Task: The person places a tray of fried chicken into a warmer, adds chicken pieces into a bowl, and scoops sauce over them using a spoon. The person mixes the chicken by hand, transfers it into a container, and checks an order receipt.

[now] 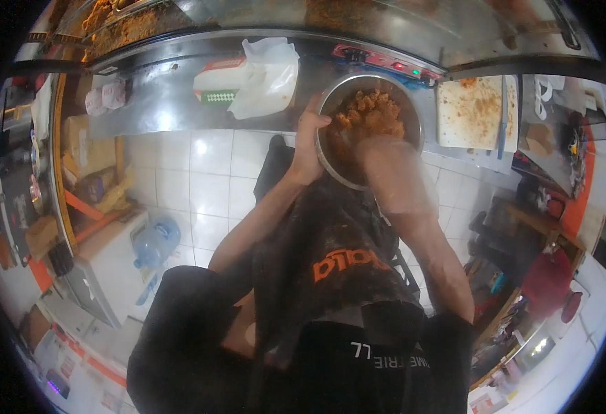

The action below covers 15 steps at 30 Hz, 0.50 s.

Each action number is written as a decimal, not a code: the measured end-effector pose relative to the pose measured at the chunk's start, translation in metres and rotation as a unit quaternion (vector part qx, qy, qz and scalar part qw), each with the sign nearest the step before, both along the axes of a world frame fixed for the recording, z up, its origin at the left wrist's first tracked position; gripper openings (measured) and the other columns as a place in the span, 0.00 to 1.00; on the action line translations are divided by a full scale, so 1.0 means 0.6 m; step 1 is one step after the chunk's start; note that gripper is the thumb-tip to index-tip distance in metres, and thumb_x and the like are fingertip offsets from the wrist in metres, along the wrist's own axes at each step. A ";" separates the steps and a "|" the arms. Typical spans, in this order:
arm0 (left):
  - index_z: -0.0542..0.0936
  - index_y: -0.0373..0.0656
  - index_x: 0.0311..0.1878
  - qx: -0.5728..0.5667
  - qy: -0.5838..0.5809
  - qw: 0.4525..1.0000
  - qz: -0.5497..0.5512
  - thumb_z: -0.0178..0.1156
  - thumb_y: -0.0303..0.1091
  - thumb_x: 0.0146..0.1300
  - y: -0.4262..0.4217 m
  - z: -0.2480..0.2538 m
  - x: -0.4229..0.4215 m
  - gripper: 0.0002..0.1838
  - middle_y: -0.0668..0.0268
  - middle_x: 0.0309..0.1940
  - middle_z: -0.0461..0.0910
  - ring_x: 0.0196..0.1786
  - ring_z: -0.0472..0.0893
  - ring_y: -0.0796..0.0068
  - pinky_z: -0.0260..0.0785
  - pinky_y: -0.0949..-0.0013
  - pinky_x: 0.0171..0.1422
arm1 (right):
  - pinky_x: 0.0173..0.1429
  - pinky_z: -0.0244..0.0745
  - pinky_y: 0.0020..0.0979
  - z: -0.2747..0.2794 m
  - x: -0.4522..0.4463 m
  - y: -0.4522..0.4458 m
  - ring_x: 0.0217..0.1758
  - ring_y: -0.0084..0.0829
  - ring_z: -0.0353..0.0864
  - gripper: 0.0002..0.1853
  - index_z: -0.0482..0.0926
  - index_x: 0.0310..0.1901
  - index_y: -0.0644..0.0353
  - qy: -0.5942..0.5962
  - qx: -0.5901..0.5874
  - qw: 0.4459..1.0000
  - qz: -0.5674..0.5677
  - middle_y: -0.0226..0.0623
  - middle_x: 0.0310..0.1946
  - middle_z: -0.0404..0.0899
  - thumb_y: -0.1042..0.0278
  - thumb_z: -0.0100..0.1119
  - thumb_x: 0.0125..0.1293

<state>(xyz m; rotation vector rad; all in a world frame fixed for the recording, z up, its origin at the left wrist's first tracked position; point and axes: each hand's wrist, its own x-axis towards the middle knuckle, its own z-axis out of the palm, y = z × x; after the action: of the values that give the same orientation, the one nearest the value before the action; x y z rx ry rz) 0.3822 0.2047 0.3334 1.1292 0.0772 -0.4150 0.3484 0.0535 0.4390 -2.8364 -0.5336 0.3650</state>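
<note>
left hand [308, 141]: curled round left rim of bowl [335, 96] | right hand [391, 165]: blurred over orange-brown pieces [375, 114], finger pose indeterminable | bowl: by near edge of table [158, 103] | hazard: tipping or spillage, should right-hand pressure overcome the single grip

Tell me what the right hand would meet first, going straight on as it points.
Probably the orange-brown food in the metal bowl; the right hand is blurred, so its depth is unclear.
</note>
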 end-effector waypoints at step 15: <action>0.49 0.37 0.79 -0.067 0.037 0.997 -0.023 0.44 0.45 0.64 0.003 -0.067 0.007 0.41 0.53 0.68 0.64 0.69 0.69 0.61 0.62 0.56 0.74 | 0.55 0.77 0.41 -0.017 0.025 -0.029 0.51 0.43 0.80 0.14 0.82 0.49 0.58 -0.035 -0.037 0.993 -0.105 0.41 0.47 0.82 0.72 0.54 0.63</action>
<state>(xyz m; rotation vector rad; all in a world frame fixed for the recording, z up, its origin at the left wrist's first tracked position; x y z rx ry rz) 0.3865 0.2067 0.2935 0.9851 0.0869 -0.4963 0.3636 0.0363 0.4290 -2.9499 -0.2354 0.2511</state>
